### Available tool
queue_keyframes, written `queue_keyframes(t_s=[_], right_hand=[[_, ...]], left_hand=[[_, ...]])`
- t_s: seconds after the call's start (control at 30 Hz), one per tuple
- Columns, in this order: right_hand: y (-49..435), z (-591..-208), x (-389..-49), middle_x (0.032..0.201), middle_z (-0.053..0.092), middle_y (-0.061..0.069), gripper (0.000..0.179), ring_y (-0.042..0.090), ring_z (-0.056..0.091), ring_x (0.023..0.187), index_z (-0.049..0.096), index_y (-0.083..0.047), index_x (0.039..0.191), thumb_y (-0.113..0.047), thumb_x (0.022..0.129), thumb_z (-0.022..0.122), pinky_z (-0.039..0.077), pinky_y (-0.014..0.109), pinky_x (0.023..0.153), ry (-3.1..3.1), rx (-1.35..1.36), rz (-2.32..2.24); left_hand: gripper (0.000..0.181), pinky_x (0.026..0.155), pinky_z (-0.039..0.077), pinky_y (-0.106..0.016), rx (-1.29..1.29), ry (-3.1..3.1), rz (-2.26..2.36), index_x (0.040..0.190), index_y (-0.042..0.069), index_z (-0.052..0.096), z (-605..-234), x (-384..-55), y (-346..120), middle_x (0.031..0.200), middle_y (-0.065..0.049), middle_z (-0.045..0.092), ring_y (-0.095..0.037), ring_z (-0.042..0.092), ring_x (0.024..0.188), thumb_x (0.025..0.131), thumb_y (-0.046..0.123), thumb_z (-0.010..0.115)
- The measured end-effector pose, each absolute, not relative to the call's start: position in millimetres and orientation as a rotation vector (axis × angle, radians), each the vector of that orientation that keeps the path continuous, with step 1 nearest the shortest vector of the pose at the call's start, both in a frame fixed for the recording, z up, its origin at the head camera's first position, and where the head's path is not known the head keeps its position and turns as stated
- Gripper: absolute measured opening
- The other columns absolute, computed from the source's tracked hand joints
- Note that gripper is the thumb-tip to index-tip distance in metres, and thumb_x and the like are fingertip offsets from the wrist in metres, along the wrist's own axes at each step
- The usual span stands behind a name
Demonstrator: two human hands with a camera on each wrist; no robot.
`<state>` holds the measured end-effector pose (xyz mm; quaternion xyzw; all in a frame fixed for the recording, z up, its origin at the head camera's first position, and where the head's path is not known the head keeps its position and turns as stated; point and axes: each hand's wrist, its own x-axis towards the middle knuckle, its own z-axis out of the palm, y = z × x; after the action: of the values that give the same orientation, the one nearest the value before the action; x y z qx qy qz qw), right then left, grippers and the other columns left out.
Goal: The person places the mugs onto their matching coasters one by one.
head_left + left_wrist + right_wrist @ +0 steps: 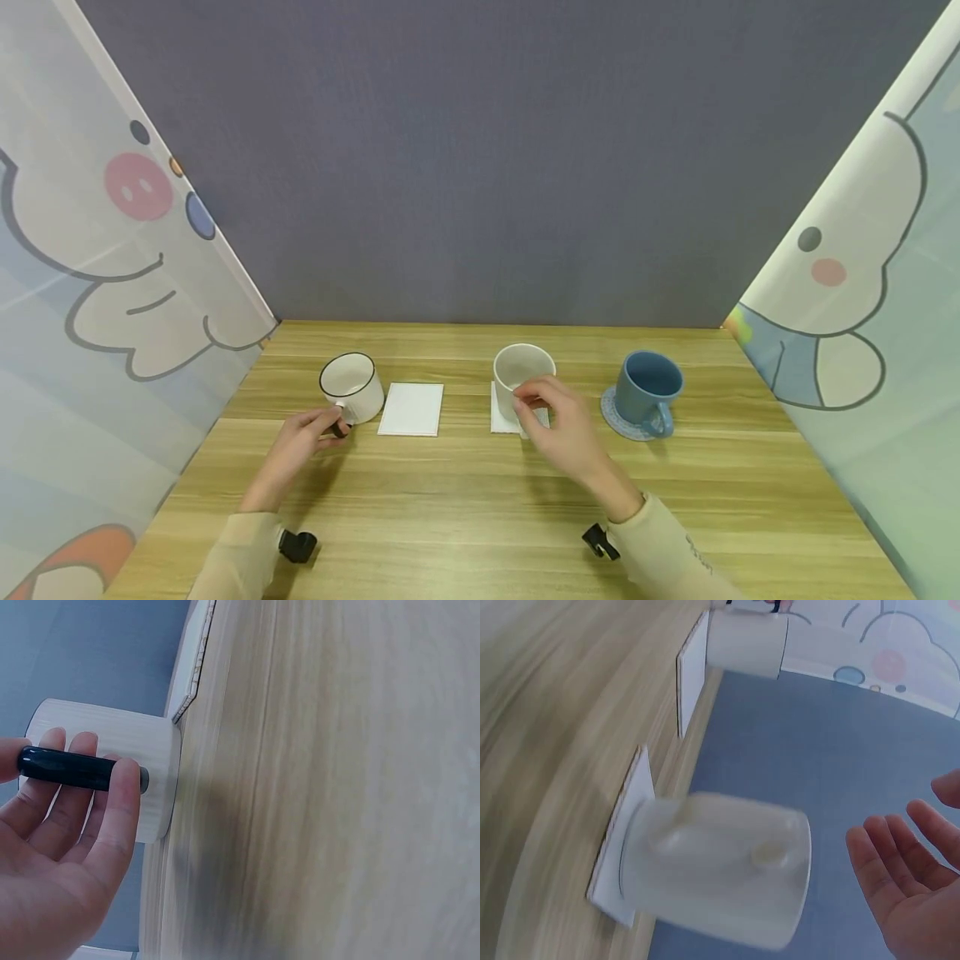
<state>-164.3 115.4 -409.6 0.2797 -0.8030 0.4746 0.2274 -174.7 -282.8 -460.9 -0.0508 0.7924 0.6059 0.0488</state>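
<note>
My left hand (298,439) grips the black handle (71,769) of a white mug with a dark rim (348,375); fingers lie behind the handle in the left wrist view. The mug stands upright on the table, left of a bare white square coaster (411,409). My right hand (558,425) is beside a plain white mug (720,866), fingers loosely bent and holding nothing. A gap shows between hand and mug in the right wrist view. That mug stands on a second white square coaster (619,900), and in the head view my hand partly covers it.
A blue mug (648,387) stands on a round blue coaster (611,412) at the right, its handle toward the front. The wooden table (450,517) ends at a dark grey panel (480,167). Cartoon-printed walls (75,333) flank both sides.
</note>
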Motion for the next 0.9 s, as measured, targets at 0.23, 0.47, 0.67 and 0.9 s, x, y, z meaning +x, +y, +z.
queue_keyframes(t_s=[0.23, 0.47, 0.67, 0.9], right_hand=[[93.4, -414.0, -160.5, 0.102, 0.068, 0.004, 0.01, 0.017, 0.066, 0.092, 0.071, -0.005, 0.1, -0.002, 0.091, 0.071, 0.06, 0.037, 0.081, -2.296, 0.796, 1.331], [75.2, -417.8, -162.7, 0.103, 0.067, 0.0, 0.012, 0.019, 0.064, 0.095, 0.071, -0.007, 0.104, -0.008, 0.092, 0.071, 0.059, 0.038, 0.084, -2.458, 0.773, 1.311], [63.5, -424.2, -171.2, 0.101, 0.066, 0.0, 0.017, 0.017, 0.062, 0.091, 0.071, -0.006, 0.107, -0.013, 0.092, 0.072, 0.058, 0.036, 0.081, -2.553, 0.776, 1.208], [49.4, -429.9, -180.1, 0.113, 0.068, 0.005, 0.022, 0.027, 0.066, 0.101, 0.07, -0.007, 0.114, -0.019, 0.095, 0.069, 0.055, 0.037, 0.085, -2.694, 0.78, 1.12]], left_hand=[[0.044, 0.093, 0.058, -0.037, -0.144, 2.408, 1.853, 0.111, -0.008, 0.067, -460.6, -173.6, -282.8, 0.112, -0.018, 0.063, -0.015, 0.065, 0.1, 0.108, 0.033, 0.051], [0.045, 0.092, 0.058, -0.037, -0.135, 2.4, 1.877, 0.111, -0.01, 0.066, -462.5, -174.9, -282.7, 0.107, -0.015, 0.064, -0.015, 0.066, 0.099, 0.108, 0.032, 0.052], [0.045, 0.091, 0.058, -0.036, -0.132, 2.418, 1.863, 0.107, -0.01, 0.066, -463.4, -174.7, -283.0, 0.107, -0.013, 0.064, -0.015, 0.065, 0.098, 0.108, 0.032, 0.052], [0.048, 0.092, 0.058, -0.035, -0.152, 2.419, 1.844, 0.11, -0.009, 0.066, -463.9, -174.3, -283.9, 0.112, -0.017, 0.063, -0.016, 0.065, 0.102, 0.108, 0.037, 0.052]])
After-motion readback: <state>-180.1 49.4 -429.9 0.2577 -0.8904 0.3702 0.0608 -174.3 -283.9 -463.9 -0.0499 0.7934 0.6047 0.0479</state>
